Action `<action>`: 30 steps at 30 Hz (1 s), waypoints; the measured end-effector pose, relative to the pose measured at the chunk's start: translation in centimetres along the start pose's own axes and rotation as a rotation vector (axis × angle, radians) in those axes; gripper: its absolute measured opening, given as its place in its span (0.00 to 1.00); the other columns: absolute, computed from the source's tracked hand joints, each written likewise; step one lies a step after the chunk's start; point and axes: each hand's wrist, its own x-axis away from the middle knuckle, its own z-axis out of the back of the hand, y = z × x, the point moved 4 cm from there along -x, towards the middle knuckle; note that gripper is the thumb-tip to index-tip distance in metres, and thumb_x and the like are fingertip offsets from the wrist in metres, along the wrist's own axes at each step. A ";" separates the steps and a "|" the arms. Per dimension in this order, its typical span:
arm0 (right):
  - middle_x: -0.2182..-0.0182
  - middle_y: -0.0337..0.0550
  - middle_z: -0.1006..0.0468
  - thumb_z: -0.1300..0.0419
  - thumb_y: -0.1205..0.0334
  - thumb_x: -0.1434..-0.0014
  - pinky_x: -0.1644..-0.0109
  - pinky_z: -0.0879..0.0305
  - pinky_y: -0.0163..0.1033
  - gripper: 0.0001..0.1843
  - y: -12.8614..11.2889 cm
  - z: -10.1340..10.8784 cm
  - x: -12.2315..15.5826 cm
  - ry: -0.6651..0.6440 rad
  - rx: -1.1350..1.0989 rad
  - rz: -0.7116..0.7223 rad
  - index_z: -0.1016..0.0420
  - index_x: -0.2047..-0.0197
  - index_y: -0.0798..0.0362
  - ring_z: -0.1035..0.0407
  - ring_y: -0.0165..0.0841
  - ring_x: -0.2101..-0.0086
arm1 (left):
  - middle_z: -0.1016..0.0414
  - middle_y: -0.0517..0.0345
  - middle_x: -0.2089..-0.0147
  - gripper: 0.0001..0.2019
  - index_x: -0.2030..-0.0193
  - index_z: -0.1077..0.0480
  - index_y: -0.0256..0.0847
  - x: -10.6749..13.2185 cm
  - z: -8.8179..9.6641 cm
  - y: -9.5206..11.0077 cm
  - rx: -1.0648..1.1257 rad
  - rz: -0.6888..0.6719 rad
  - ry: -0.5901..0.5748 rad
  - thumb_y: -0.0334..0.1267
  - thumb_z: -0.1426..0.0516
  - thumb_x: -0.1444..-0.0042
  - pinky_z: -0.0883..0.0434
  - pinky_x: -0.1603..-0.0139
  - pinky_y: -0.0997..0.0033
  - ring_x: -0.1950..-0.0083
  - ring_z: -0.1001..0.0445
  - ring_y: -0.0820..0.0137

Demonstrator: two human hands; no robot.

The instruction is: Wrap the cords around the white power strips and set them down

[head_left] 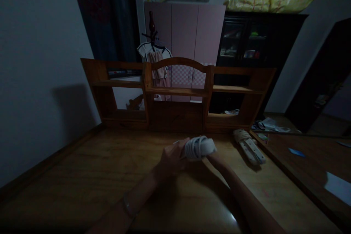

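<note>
Above the wooden desk (pixel 82 175), both hands meet at a white power strip with its cord wound round it (pixel 199 147). My left hand (pixel 172 160) grips its left end with fingers curled. My right hand (pixel 213 158) closes on the lower right part of the bundle, mostly hidden under it. A thin bracelet sits on my left wrist.
A second white power strip (pixel 249 146) with wrapped cord lies on the desk to the right. A wooden shelf hutch (pixel 178 91) stands along the desk's back edge. A darker side table (pixel 309 161) with papers adjoins on the right. Wardrobes stand behind.
</note>
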 end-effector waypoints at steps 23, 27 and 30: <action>0.67 0.43 0.23 0.33 0.51 0.52 0.59 0.31 0.42 0.30 0.3 -3.5 0.9 -0.289 -0.351 -0.198 0.32 0.48 0.53 0.26 0.36 0.65 | 0.23 0.49 0.61 0.28 0.53 0.32 0.36 1.1 -2.0 -7.5 0.671 0.959 0.335 0.47 0.34 0.60 0.29 0.66 0.70 0.65 0.24 0.66; 0.58 0.47 0.25 0.36 0.49 0.49 0.56 0.30 0.46 0.33 -0.1 -4.7 0.9 -0.134 -0.289 -0.105 0.38 0.43 0.50 0.27 0.39 0.60 | 0.23 0.50 0.62 0.29 0.52 0.32 0.36 1.5 -2.4 -8.0 0.814 1.041 0.302 0.48 0.34 0.60 0.28 0.68 0.70 0.67 0.23 0.66; 0.51 0.49 0.30 0.38 0.50 0.47 0.50 0.32 0.49 0.38 -1.3 -3.3 1.0 0.167 -0.052 0.084 0.47 0.37 0.47 0.31 0.40 0.53 | 0.23 0.50 0.60 0.29 0.53 0.32 0.37 1.1 -2.6 -7.3 0.876 1.017 0.249 0.46 0.33 0.62 0.27 0.65 0.70 0.65 0.23 0.66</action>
